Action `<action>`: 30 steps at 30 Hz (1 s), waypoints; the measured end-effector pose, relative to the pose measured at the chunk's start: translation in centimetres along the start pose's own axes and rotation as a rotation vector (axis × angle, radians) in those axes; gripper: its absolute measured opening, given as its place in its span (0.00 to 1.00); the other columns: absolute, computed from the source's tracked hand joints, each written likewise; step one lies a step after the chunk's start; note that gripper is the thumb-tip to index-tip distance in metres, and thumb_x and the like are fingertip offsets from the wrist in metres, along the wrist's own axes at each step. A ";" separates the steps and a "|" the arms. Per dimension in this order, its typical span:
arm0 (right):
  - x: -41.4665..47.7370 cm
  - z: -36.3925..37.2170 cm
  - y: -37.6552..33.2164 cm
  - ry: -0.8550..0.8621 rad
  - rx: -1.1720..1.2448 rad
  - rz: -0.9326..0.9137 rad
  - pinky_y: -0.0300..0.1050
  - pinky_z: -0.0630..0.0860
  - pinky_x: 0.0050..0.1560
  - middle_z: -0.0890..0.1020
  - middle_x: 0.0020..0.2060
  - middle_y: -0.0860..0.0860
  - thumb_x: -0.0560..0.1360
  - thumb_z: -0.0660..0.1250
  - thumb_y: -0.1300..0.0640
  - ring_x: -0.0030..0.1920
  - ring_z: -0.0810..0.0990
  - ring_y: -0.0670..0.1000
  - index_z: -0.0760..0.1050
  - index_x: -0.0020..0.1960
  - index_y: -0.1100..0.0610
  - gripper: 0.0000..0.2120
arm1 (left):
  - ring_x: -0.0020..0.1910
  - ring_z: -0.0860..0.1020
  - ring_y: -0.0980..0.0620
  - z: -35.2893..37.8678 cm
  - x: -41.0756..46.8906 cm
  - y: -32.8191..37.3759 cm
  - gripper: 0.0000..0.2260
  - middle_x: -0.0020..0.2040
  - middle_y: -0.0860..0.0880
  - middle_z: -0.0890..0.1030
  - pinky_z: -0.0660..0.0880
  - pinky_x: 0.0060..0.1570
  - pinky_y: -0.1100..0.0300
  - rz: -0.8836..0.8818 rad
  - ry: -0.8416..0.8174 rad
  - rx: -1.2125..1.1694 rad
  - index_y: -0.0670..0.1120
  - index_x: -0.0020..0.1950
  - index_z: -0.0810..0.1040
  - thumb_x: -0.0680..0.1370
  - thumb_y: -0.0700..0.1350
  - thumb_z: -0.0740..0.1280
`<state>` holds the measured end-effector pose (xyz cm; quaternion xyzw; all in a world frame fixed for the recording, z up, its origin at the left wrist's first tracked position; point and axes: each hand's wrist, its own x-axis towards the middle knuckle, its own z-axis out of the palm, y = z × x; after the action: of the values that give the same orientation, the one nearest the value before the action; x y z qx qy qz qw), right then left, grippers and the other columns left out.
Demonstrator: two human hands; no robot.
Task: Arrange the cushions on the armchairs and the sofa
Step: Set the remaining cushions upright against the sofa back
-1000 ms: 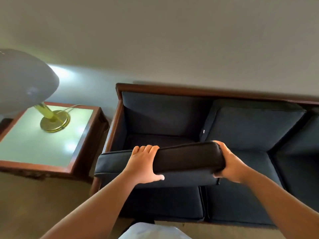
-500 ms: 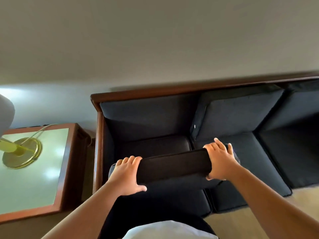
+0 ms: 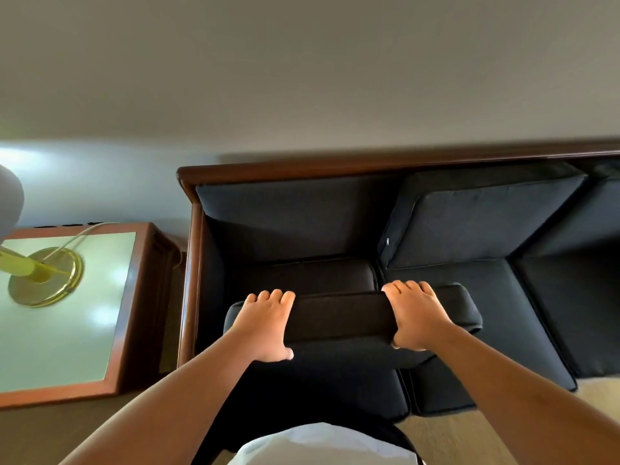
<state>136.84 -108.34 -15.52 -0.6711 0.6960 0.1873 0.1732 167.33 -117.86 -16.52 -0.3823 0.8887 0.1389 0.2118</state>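
A dark navy back cushion [image 3: 339, 317] is held edge-up over the left seat of the sofa [image 3: 352, 164]. My left hand [image 3: 266, 325] grips its top edge near the left end, fingers over the far side, thumb on the near side. My right hand [image 3: 416, 315] grips the same edge further right. The left back slot behind the cushion shows only the sofa's fixed backrest [image 3: 295, 213]. A matching back cushion [image 3: 483, 213] leans in the middle position, and a third one [image 3: 600, 209] is partly visible at the right edge.
A wooden side table [image 3: 134, 297] with a pale green top stands left of the sofa, carrying a brass lamp base [image 3: 45, 276] and its cord. A lampshade [image 3: 8, 199] pokes in at the far left. The wall runs right behind the sofa. Carpet lies in front.
The view has shifted right and closer to the sofa. The cushion has moved down and forward towards the left seat, and my right hand has slid from its right end onto the top edge.
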 end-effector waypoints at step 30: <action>13.7 -4.7 -1.4 0.123 0.129 0.180 0.73 0.30 0.67 0.44 0.80 0.59 0.70 0.79 0.51 0.79 0.32 0.64 0.34 0.81 0.41 0.60 | 0.81 0.45 0.40 -3.2 8.8 -6.9 0.51 0.81 0.42 0.43 0.41 0.79 0.40 -0.250 0.058 -0.054 0.47 0.81 0.33 0.77 0.57 0.71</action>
<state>137.75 -122.57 -18.20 -0.6038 0.7733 0.1151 0.1555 166.10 -129.29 -18.56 -0.4996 0.8358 0.1240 0.1912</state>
